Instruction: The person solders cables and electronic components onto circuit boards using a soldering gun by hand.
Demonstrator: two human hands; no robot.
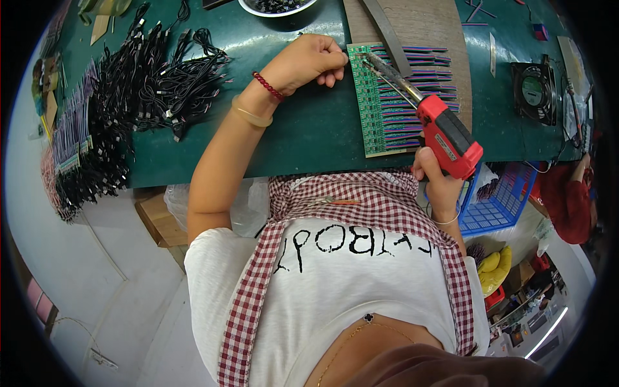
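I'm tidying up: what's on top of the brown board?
Green circuit boards, rows of coloured wires and a grey strip lie over the brown board. The red soldering gun hides some wires; the surface beneath these is covered.

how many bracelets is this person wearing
3: a red beaded bracelet and a pale bangle on the left arm, and a thin bracelet on the right wrist.

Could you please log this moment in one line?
Right hand: holds soldering gun over green circuit board; left hand: beside board; tabletop: black cables
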